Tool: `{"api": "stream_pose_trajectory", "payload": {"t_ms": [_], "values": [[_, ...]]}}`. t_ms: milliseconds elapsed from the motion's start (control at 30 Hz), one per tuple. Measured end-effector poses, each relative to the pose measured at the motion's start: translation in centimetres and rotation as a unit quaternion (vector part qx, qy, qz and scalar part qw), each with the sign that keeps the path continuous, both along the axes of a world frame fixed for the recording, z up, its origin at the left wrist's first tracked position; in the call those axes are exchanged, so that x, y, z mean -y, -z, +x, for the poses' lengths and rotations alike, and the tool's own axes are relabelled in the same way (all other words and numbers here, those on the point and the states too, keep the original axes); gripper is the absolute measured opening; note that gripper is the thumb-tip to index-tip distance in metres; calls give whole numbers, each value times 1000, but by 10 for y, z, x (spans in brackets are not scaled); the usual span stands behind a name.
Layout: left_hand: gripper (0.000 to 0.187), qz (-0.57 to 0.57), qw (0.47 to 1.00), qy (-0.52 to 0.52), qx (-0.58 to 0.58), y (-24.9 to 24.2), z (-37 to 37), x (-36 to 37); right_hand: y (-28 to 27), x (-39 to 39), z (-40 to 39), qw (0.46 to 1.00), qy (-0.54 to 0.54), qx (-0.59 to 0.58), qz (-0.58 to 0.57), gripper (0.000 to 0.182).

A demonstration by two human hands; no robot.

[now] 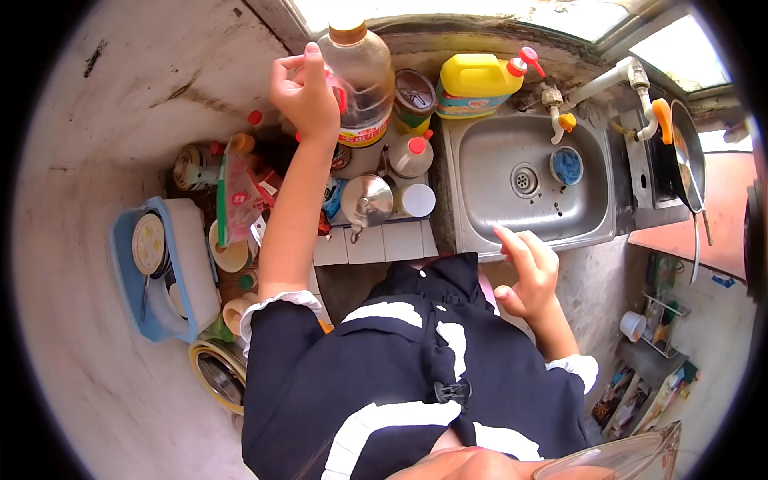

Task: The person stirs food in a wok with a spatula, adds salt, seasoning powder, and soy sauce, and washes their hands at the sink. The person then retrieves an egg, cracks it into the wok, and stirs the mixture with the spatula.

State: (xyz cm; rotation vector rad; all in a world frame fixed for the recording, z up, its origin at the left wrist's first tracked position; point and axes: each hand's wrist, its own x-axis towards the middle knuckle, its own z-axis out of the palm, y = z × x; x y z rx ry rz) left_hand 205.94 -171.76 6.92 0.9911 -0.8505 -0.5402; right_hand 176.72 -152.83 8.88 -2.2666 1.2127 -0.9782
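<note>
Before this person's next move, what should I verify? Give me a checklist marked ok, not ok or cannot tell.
1. Right hand empty: ok, nothing in its fingers.
2. Left hand gripping the large bottle's red handle: cannot tell, the fingers' contact is hidden.
3. Sink free of items: not ok, a bowl with something blue and dark scraps lie inside.
4. Tap off: ok, no stream visible.
5. Yellow jug upright: ok.
</note>
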Motion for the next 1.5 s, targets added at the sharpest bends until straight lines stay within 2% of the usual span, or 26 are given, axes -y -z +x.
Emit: {"api": "stream_pose_trajectory", "payload": {"t_ms": [133, 433, 533, 700, 800, 900, 1000, 1100, 1133, 1200, 1233, 1333, 1400, 1467, 1500], "values": [[23, 31, 999, -23, 13, 30, 2, 13, 2, -3, -1, 1000, 2, -10, 7, 73], [22, 97, 992, -58, -61, 87, 3, 19, 5, -5, 2, 999, 5, -29, 25, 70], [21, 56, 993, -26, -96, 117, 8, 19, 7, -3, 7, 998, -6, -39, 42, 67], [20, 69, 991, 2, -117, 138, 10, 14, 14, 3, 21, 997, -32, -41, 53, 63], [23, 104, 995, -16, 0, 143, 16, 10, 17, 5, 29, 994, -56, -38, 80, 63], [27, 133, 979, -58, 142, 132, 21, 1, 18, 10, 39, 994, -80, -33, 71, 52], [28, 179, 961, -48, 203, 122, 31, -14, 28, 17, 54, 991, -44, -44, 117, 43], [29, 143, 922, -27, 359, 118, 42, -23, 41, 29, 66, 991, -34, -34, 127, 38], [32, 157, 931, 1, 329, 115, 41, -27, 44, 31, 68, 990, -32, -34, 135, 38], [34, 114, 924, -47, 362, 107, 37, -32, 48, 35, 72, 990, -35, -47, 132, 36], [35, 114, 930, -28, 347, 104, 38, -36, 48, 36, 75, 990, -36, -47, 131, 35], [31, 121, 933, -8, 338, 87, 45, -48, 49, 36, 78, 989, -35, -40, 135, 35], [19, 108, 931, -4, 349, 65, 62, -55, 52, 34, 77, 989, -31, -35, 141, 35], [18, 181, 913, -27, 365, 54, 88, -51, 54, 31, 76, 988, -24, -29, 149, 35], [18, 187, 883, -31, 429, 53, 102, -46, 55, 29, 75, 987, -21, -32, 156, 35]]}}
